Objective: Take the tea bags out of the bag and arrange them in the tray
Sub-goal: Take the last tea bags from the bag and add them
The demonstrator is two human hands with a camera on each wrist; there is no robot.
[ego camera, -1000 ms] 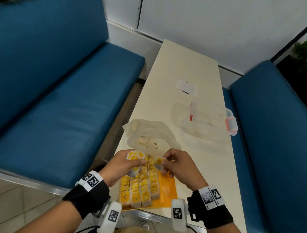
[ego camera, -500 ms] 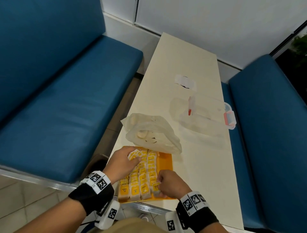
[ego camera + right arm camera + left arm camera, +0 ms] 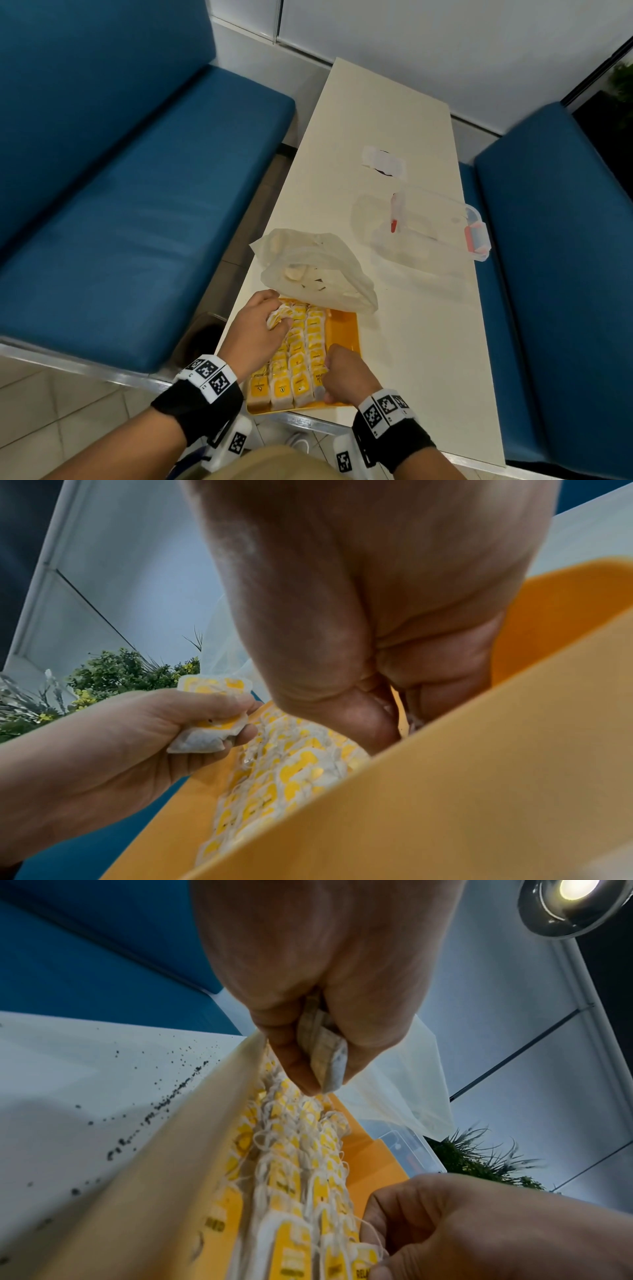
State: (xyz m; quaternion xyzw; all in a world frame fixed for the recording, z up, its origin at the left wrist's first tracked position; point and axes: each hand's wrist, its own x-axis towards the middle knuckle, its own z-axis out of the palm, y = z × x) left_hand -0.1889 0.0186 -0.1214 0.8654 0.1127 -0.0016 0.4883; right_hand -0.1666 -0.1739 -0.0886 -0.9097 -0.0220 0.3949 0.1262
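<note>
While fisted on tea bags (image 3: 279, 317), left hand (image 3: 255, 329) over tray (image 3: 346, 329).

tray (image 3: 346, 329): smooth orange plastic, slight sheen
tea bags (image 3: 301, 356): matt white filter paper, yellow paper tags, white cotton strings
bag (image 3: 318, 270): thin, crinkled, translucent plastic film
table (image 3: 376, 113): smooth matt cream laminate, metal front edge
container (image 3: 442, 222): clear glossy plastic, pink clips
benches (image 3: 120, 205): blue, faintly shiny upholstery

wrists: black bands (image 3: 198, 404) | white coded tags (image 3: 385, 409) | tan trousers (image 3: 274, 462)
</note>
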